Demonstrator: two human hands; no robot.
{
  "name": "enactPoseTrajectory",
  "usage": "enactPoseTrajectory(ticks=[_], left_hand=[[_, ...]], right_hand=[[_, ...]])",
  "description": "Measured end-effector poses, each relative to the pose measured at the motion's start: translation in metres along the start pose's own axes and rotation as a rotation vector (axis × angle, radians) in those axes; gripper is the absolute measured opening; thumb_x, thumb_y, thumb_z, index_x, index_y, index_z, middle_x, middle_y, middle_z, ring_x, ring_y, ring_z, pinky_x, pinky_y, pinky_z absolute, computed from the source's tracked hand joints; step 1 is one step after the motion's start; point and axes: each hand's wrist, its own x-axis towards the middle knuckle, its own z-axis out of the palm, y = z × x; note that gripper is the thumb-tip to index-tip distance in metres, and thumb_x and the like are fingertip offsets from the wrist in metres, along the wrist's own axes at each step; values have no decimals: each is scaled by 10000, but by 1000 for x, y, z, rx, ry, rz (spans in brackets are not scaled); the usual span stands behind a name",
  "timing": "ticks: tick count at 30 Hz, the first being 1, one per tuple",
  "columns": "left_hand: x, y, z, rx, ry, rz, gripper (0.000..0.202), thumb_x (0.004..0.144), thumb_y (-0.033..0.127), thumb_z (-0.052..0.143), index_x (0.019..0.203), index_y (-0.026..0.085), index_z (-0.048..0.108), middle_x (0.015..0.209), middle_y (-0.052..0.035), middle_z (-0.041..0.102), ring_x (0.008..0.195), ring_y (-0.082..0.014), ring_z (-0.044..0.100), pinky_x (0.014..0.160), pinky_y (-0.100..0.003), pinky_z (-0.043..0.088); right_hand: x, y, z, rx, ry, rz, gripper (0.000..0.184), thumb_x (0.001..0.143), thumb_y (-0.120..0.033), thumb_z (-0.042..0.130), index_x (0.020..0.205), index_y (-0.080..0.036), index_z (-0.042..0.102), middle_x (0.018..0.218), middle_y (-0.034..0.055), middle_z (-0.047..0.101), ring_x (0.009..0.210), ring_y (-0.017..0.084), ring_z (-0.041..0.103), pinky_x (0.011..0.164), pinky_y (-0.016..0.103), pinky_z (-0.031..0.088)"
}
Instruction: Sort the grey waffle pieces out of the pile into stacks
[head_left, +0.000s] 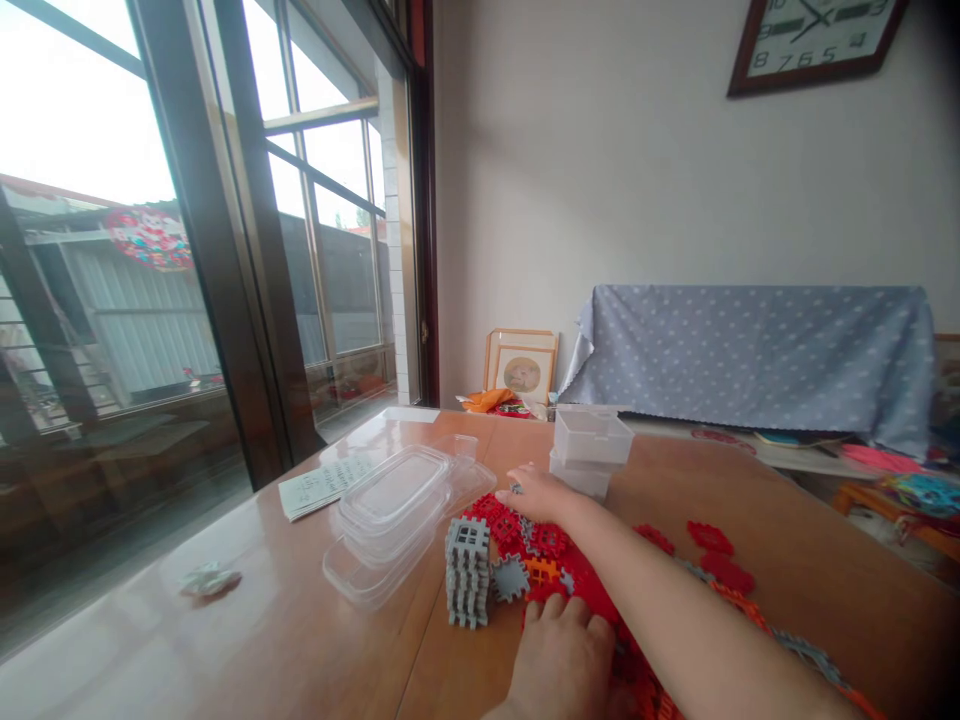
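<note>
**Palms down, right-hand grip unconfirmed**

The right hand (541,495) sits at the end of an arm reaching in from the lower right, extended and angled up-frame across the work. The palm faces down and the fingers lie straight and close together, tips pointing left. The fingertips (517,480) are at a small grey piece (516,488); whether they pinch it cannot be determined.

The left hand (561,660) is nearer the camera, palm down, its fingers (570,610) slightly spread and bearing on a heap of red interlocking plastic tiles (585,590). No held item is visible in it.

The heap lies under and between both hands, with further red tiles scattered to the right. Just left of the left hand stands an upright stack of grey tiles (467,572), touching a grey star-shaped tile (510,578), with an orange tile (541,570) beside that.

Past the right fingertips stand two stacked frosted plastic boxes (591,440). Clear plastic containers (394,500) and a printed leaflet (322,487) lie to the left, all on a wooden table (247,640).
</note>
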Motion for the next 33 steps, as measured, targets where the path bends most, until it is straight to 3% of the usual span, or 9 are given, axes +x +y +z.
enactPoseTrajectory(ticks=[4,8,11,14,20,23,28,31,33], left_hand=[[10,-8,15,20,21,11,386,910,448,572,1172,200,709,1205,-143,686,1171,-381,578,1014,-603,459],[14,-12,22,31,45,14,340,970,358,476,1155,197,712,1186,-137,696,1170,-375,585,1006,-606,464],[13,-10,17,12,17,11,378,949,446,534,1164,191,711,1202,-143,693,1180,-378,583,1026,-601,453],[10,-8,10,-14,-9,7,489,869,565,636,1174,189,709,1236,-143,680,1203,-385,570,1054,-599,434],[7,-8,8,-3,-11,4,480,828,553,686,1145,194,713,1221,-137,681,1200,-370,573,1061,-566,435],[8,-7,8,1,-12,3,466,817,534,701,1136,195,713,1219,-131,683,1195,-367,575,1059,-560,437],[7,-7,4,10,-24,5,474,832,540,674,1152,191,709,1226,-136,679,1206,-368,568,1067,-559,430],[7,-6,4,10,-25,10,486,840,567,655,1153,199,711,1221,-136,681,1200,-361,571,1068,-546,431],[6,-6,4,3,-24,8,506,843,594,641,1157,204,710,1224,-136,680,1198,-362,571,1067,-550,429]], right_hand=[[11,8,4,-46,-95,31,762,914,-699,458,1400,-125,585,1459,227,555,1395,388,466,1105,467,380],[13,12,5,-89,-151,53,686,908,-650,552,1404,-178,581,1446,195,569,1338,358,533,1082,442,421],[14,12,4,-123,-199,68,507,940,-525,617,1330,-201,611,1392,146,596,1256,313,580,1045,487,470],[15,10,-3,-132,-291,62,339,976,-400,623,1246,-195,635,1310,88,629,1117,244,638,956,461,547],[11,9,-25,-131,-413,56,332,973,-385,632,1232,-177,637,1255,81,650,1045,229,663,885,420,580],[8,7,-28,-106,-403,58,298,957,-404,646,1121,-157,674,1119,58,692,933,200,675,808,367,577],[8,-2,-21,-28,-285,55,250,789,-405,746,916,-191,723,915,8,727,827,178,647,656,245,440],[12,-6,-17,-2,-311,67,277,735,-399,808,912,-204,721,907,7,731,832,185,654,671,248,458],[15,-5,-15,2,-374,78,269,802,-402,785,943,-185,713,937,22,727,840,185,666,722,277,510]])
